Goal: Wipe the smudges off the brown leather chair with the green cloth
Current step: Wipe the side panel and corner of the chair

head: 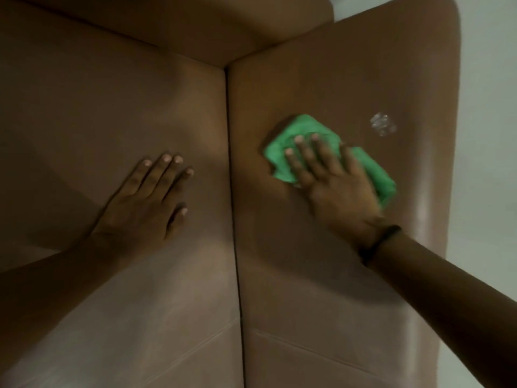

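Note:
The brown leather chair [321, 88] fills the view, with a dark seam running down its middle. My right hand [333, 180] presses flat on the folded green cloth [282, 155] on the chair's right panel. A whitish foamy smudge [382, 125] sits on the leather up and to the right of the cloth, apart from it. My left hand [148, 197] lies flat on the left panel with fingers spread, holding nothing. A dark band circles my right wrist.
The chair's rounded right edge [453, 135] borders a pale floor or wall [489, 135]. Another cushion edge [223, 32] crosses the top of the view.

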The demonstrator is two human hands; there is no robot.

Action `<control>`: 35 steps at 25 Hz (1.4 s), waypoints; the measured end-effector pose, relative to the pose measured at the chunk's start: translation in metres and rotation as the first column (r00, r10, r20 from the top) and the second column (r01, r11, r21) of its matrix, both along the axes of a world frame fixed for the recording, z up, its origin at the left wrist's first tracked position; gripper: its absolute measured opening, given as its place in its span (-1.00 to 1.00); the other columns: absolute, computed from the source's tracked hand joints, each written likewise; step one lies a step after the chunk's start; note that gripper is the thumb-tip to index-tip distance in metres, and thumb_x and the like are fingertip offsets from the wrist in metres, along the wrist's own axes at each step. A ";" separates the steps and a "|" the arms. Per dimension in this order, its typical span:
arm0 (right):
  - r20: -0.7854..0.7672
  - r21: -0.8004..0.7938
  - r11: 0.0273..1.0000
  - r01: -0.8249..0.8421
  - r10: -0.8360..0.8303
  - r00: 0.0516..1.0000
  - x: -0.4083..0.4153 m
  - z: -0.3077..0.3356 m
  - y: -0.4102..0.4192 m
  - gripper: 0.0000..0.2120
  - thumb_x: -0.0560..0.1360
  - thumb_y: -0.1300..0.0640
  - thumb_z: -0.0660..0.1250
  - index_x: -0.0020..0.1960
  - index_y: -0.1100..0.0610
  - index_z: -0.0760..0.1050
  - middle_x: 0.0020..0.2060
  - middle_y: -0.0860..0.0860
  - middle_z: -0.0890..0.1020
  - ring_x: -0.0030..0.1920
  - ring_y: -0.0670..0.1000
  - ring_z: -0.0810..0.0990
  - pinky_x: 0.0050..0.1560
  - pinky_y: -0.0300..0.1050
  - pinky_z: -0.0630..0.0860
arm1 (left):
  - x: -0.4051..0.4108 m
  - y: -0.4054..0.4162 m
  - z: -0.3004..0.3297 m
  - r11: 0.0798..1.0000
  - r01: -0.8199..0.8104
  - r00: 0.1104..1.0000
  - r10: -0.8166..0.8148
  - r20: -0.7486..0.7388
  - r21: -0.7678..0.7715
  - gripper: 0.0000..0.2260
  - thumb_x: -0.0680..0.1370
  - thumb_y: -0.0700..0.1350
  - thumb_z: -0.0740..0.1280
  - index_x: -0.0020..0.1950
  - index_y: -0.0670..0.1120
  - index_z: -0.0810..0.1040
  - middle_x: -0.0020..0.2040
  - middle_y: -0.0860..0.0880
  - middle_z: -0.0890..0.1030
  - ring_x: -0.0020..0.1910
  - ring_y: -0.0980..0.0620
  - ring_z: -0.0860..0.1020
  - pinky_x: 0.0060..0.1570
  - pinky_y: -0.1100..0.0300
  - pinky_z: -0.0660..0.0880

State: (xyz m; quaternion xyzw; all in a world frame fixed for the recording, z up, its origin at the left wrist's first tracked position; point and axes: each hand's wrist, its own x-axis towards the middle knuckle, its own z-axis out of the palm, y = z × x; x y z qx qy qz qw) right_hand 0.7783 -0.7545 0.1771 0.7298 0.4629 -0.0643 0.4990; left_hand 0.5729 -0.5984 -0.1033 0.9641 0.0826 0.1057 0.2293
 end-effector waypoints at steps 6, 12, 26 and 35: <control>0.014 0.071 0.996 -0.044 0.043 0.999 0.000 0.044 -0.027 -0.41 0.78 -0.09 -0.03 0.76 0.08 0.04 0.73 0.11 0.13 0.71 0.21 0.13 0.63 0.29 0.07 | -0.001 -0.001 0.006 1.000 -0.023 1.000 0.023 -0.008 -0.013 -0.34 0.72 0.10 0.11 0.77 -0.21 0.27 0.76 -0.31 0.25 0.74 -0.34 0.26 0.77 -0.28 0.07; 0.104 0.094 0.994 -0.052 0.042 0.994 0.049 0.038 0.035 -0.42 0.79 -0.05 -0.11 0.76 0.08 -0.05 0.74 0.14 0.06 0.73 0.22 0.03 0.65 0.31 0.04 | 0.000 -0.001 0.000 1.000 -0.018 1.000 0.018 0.016 0.002 -0.34 0.73 0.10 0.11 0.78 -0.19 0.25 0.77 -0.31 0.23 0.75 -0.33 0.23 0.78 -0.26 0.04; 0.087 0.208 0.977 0.046 -0.066 0.994 0.047 0.004 0.045 -0.40 0.76 0.04 0.09 0.76 0.08 0.02 0.74 0.10 0.10 0.72 0.22 0.07 0.60 0.31 0.13 | 0.001 0.002 0.001 1.000 0.000 0.999 0.001 -0.033 0.016 -0.32 0.72 0.11 0.15 0.80 -0.17 0.20 0.79 -0.27 0.20 0.78 -0.27 0.19 0.79 -0.22 0.02; -0.293 0.373 0.812 0.449 -0.356 0.887 -0.040 -0.157 0.080 -0.47 0.70 0.16 0.04 0.67 0.17 0.28 0.68 0.14 0.30 0.58 0.20 0.34 0.45 0.15 0.30 | -0.002 0.011 0.020 0.998 0.041 0.994 -0.037 -0.104 0.040 -0.32 0.70 0.13 0.17 0.75 -0.20 0.31 0.75 -0.25 0.29 0.75 -0.24 0.29 0.73 -0.21 0.23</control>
